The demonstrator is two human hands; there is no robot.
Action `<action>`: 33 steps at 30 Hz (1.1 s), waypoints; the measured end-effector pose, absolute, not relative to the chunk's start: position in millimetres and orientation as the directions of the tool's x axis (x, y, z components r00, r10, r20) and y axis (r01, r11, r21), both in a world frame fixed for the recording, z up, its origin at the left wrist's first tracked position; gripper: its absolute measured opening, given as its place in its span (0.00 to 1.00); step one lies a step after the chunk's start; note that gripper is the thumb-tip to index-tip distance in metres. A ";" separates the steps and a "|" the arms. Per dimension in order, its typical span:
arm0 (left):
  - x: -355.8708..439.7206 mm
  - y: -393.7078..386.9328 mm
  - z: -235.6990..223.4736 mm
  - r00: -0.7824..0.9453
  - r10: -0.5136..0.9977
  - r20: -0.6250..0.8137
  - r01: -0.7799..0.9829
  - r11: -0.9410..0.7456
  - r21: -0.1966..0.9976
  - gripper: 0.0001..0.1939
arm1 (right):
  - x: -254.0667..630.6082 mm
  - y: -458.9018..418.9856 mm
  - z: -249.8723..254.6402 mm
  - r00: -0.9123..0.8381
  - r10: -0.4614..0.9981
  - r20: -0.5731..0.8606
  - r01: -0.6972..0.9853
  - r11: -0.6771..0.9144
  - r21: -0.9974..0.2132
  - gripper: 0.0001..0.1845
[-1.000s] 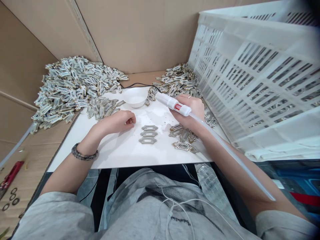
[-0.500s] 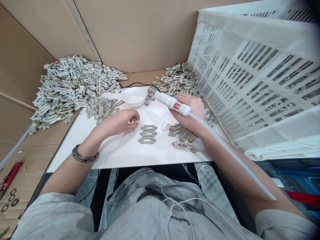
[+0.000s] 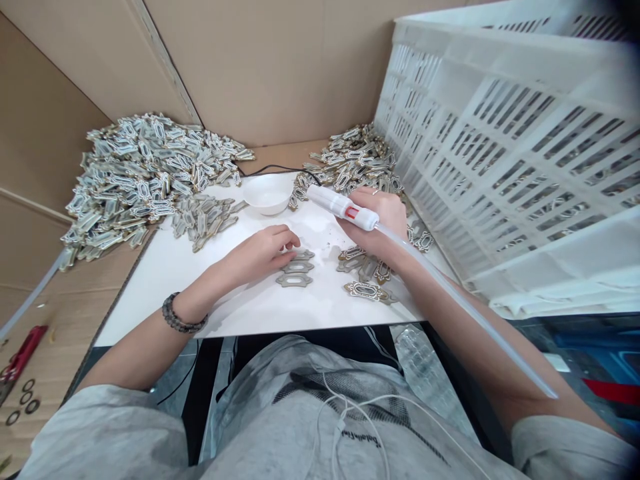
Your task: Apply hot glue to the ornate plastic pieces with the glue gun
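Note:
In the head view, my left hand (image 3: 273, 250) reaches to the near end of a short row of small metal plates (image 3: 295, 281) with long slots. Its thumb and fingers are curled but apart at the farthest plate, partly hiding it; whether they touch it, I cannot tell. My right hand (image 3: 381, 217) is wrapped round a white glue gun (image 3: 340, 207) with a small red window. A long translucent glue stick (image 3: 460, 300) runs from its back over my forearm. Below my right hand lie several ornate plates (image 3: 364, 291), some overlapping.
A white bowl (image 3: 269, 193) stands at the back of the white board (image 3: 240, 319). Large heaps of plates (image 3: 145, 167) lie left and right (image 3: 360, 160). A tall white slatted crate (image 3: 500, 153) walls the right side. Dark rings (image 3: 26, 399) and a red-handled tool (image 3: 27, 353) lie far left.
My left hand has moved right, from beside the row of plates to its farthest plate. My right hand and the glue gun have barely shifted.

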State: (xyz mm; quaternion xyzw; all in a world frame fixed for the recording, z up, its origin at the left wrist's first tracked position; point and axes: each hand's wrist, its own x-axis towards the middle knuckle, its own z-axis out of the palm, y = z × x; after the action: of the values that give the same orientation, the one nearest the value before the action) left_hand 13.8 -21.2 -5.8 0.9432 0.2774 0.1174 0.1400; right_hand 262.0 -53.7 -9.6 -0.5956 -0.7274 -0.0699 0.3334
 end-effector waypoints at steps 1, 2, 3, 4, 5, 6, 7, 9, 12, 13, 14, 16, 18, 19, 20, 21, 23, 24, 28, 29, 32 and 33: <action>13.9 -21.0 -6.1 0.820 0.554 0.144 0.490 -0.809 0.324 0.09 | 261.9 -53.9 -9.3 -0.069 0.820 0.567 0.913 0.282 -0.297 0.11; 14.0 -20.9 -6.3 0.821 0.553 0.146 0.490 -0.811 0.319 0.09 | 261.7 -54.0 -9.0 -0.068 0.822 0.566 0.912 0.281 -0.298 0.11; 14.0 -20.9 -6.4 0.821 0.552 0.147 0.490 -0.813 0.315 0.09 | 261.5 -54.1 -8.7 -0.068 0.823 0.563 0.912 0.280 -0.299 0.11; 14.2 -21.1 -6.4 0.821 0.551 0.146 0.491 -0.814 0.312 0.09 | 261.4 -54.1 -8.5 -0.068 0.825 0.561 0.912 0.279 -0.300 0.11; 14.4 -21.4 -6.3 0.821 0.552 0.144 0.492 -0.813 0.310 0.09 | 261.3 -54.1 -8.4 -0.068 0.826 0.560 0.912 0.279 -0.300 0.11; 14.7 -21.8 -6.3 0.822 0.552 0.142 0.493 -0.813 0.309 0.09 | 261.2 -54.1 -8.4 -0.070 0.826 0.560 0.913 0.279 -0.299 0.11; 15.0 -22.3 -6.2 0.822 0.552 0.140 0.493 -0.813 0.309 0.09 | 261.2 -54.0 -8.4 -0.071 0.826 0.560 0.913 0.280 -0.297 0.10; 15.6 -23.2 -5.8 0.822 0.553 0.140 0.494 -0.813 0.308 0.08 | 261.2 -53.8 -8.4 -0.072 0.828 0.556 0.915 0.277 -0.293 0.10; 15.5 -23.7 -3.6 0.814 0.561 0.153 0.498 -0.808 0.315 0.08 | 261.3 -53.9 -8.0 -0.075 0.833 0.548 0.917 0.274 -0.291 0.10; 15.0 -23.6 -2.2 0.809 0.567 0.156 0.500 -0.802 0.326 0.08 | 261.3 -54.0 -7.8 -0.076 0.834 0.547 0.916 0.275 -0.292 0.10; 14.3 -23.3 -0.5 0.803 0.574 0.159 0.501 -0.795 0.342 0.08 | 261.2 -54.2 -7.6 -0.077 0.834 0.547 0.915 0.277 -0.293 0.10; 12.4 -22.8 3.5 0.791 0.591 0.158 0.502 -0.774 0.385 0.08 | 261.2 -54.4 -7.7 -0.078 0.832 0.549 0.914 0.279 -0.294 0.10; 10.2 -22.5 7.6 0.778 0.609 0.152 0.505 -0.751 0.426 0.09 | 261.2 -54.3 -8.1 -0.075 0.830 0.553 0.916 0.277 -0.291 0.10; 9.4 -22.7 9.3 0.776 0.614 0.146 0.504 -0.742 0.441 0.09 | 261.2 -54.2 -8.5 -0.072 0.829 0.555 0.917 0.274 -0.290 0.10; 8.9 -23.1 10.7 0.777 0.614 0.138 0.502 -0.737 0.453 0.09 | 261.3 -54.0 -8.8 -0.070 0.829 0.556 0.918 0.272 -0.289 0.10; 8.8 -23.8 11.6 0.782 0.610 0.130 0.497 -0.735 0.461 0.09 | 261.3 -53.8 -9.1 -0.068 0.829 0.555 0.919 0.269 -0.288 0.11; 9.7 -26.1 12.4 0.798 0.592 0.116 0.481 -0.741 0.468 0.09 | 261.4 -53.5 -9.4 -0.068 0.833 0.549 0.921 0.264 -0.288 0.10; 10.7 -27.6 12.4 0.807 0.581 0.106 0.474 -0.744 0.471 0.08 | 261.5 -53.5 -9.5 -0.068 0.835 0.546 0.921 0.264 -0.287 0.10; 14.5 -33.3 11.8 0.833 0.550 0.058 0.449 -0.733 0.511 0.08 | 261.5 -53.8 -9.3 -0.071 0.833 0.549 0.920 0.267 -0.285 0.09; 15.0 -34.1 11.6 0.833 0.551 0.048 0.448 -0.723 0.526 0.08 | 261.6 -53.9 -9.2 -0.073 0.831 0.551 0.920 0.269 -0.285 0.09; 15.0 -34.2 9.6 0.815 0.578 0.036 0.469 -0.696 0.544 0.07 | 261.7 -54.3 -8.9 -0.074 0.828 0.556 0.920 0.271 -0.282 0.10; 14.7 -33.5 8.5 0.809 0.586 0.039 0.478 -0.696 0.535 0.07 | 261.8 -54.3 -8.7 -0.074 0.829 0.554 0.920 0.271 -0.282 0.11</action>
State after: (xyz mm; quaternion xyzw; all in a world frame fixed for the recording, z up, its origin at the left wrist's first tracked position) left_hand 14.7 -33.5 8.5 0.9151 0.2908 0.1039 0.2593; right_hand 261.8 -54.3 -8.7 -0.5995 -0.7295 -0.0711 0.3217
